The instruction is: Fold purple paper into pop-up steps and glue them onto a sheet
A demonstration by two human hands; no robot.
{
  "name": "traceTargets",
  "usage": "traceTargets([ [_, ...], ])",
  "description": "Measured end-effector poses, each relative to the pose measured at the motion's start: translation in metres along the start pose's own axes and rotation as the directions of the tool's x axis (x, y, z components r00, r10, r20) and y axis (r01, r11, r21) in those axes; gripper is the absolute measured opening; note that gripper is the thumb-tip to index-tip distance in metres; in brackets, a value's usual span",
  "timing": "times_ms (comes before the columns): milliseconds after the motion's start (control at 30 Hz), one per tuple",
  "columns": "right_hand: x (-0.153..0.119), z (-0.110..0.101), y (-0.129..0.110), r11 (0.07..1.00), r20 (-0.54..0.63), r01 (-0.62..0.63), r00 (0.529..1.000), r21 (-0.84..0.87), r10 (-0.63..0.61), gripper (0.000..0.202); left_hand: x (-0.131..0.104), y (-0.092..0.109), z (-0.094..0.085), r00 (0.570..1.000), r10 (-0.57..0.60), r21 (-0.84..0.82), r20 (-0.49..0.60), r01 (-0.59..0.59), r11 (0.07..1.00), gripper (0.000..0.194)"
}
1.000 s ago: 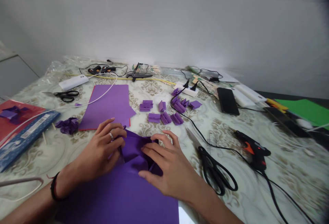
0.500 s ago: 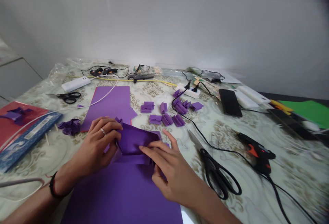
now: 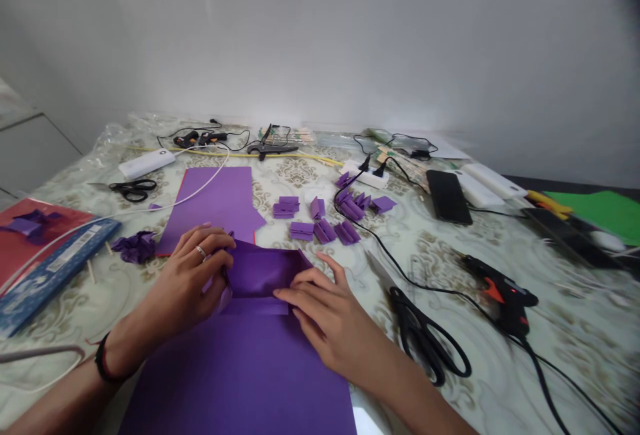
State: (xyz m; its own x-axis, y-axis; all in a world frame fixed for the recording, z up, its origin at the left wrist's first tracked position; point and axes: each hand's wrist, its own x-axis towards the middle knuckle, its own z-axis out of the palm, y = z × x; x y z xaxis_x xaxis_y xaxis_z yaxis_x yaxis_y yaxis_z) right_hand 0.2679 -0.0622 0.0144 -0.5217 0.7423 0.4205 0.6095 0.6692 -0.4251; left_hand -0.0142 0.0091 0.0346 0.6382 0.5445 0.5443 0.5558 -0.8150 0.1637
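A folded purple paper box (image 3: 265, 268) with raised walls sits on a large purple sheet (image 3: 240, 375) in front of me. My left hand (image 3: 197, 275), with a ring and a dark wristband, pinches the box's left wall between thumb and fingers. On the right side, my right hand (image 3: 325, 318) grips the other wall, its fingertips reaching over the near edge into the box. The right thumb's contact is partly hidden. Beyond the box lie several small folded purple paper pieces (image 3: 325, 230).
Black-handled scissors (image 3: 425, 335) and a glue gun (image 3: 505, 295) with its cord lie to the right. Farther back are a power strip (image 3: 367, 175) and a phone (image 3: 449, 196). At left are crumpled purple paper (image 3: 135, 246), another pair of scissors (image 3: 134, 188) and a blue packet (image 3: 60, 268).
The box's far and right walls stand straighter, and its near flap lies more visible. My right fingers have shifted slightly along the box edge; the left hand barely moved.
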Motion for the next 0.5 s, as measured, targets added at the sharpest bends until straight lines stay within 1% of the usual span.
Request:
traceTargets([
  [67, 0.0, 0.001, 0.002, 1.0, 0.005, -0.016, 1.0, 0.009, 0.016, 0.038, -0.001, 0.003, -0.004, 0.995, 0.026, -0.079, 0.099, -0.018, 0.997, 0.026],
  [133, 0.0, 0.003, 0.003, 0.999, -0.013, -0.032, 0.999, 0.007, 0.032, 0.035, 0.0, 0.011, -0.006, 0.971, 0.084, -0.158, 0.222, -0.049, 0.986, 0.024],
  [167, 0.0, 0.004, 0.003, 0.999, -0.018, -0.034, 0.999, 0.01, 0.035, 0.033, 0.0, 0.016, -0.006, 0.959, 0.105, -0.172, 0.265, -0.06, 0.983, 0.019],
  [200, 0.0, 0.006, 0.003, 0.999, -0.019, -0.032, 0.999, 0.018, 0.032, 0.032, 0.0, 0.02, -0.005, 0.954, 0.129, -0.182, 0.271, -0.081, 0.98, 0.021],
  [267, 0.001, 0.008, 0.003, 0.999, -0.027, -0.019, 0.999, 0.035, 0.02, 0.03, 0.0, 0.029, 0.001, 0.951, 0.147, -0.178, 0.272, -0.1, 0.979, 0.04],
  [300, 0.001, 0.009, 0.003, 0.999, -0.03, -0.014, 0.999, 0.043, 0.015, 0.029, -0.001, 0.032, 0.006, 0.951, 0.149, -0.176, 0.272, -0.104, 0.979, 0.042],
  [400, 0.002, 0.01, 0.003, 0.996, -0.036, -0.018, 0.999, 0.089, 0.021, 0.024, -0.005, 0.035, 0.018, 0.952, 0.134, -0.159, 0.277, -0.092, 0.983, 0.027],
  [500, 0.003, 0.007, 0.003, 0.985, -0.018, -0.026, 0.999, 0.17, 0.03, 0.023, -0.008, 0.031, 0.023, 0.953, 0.132, -0.131, 0.272, -0.099, 0.986, 0.02],
])
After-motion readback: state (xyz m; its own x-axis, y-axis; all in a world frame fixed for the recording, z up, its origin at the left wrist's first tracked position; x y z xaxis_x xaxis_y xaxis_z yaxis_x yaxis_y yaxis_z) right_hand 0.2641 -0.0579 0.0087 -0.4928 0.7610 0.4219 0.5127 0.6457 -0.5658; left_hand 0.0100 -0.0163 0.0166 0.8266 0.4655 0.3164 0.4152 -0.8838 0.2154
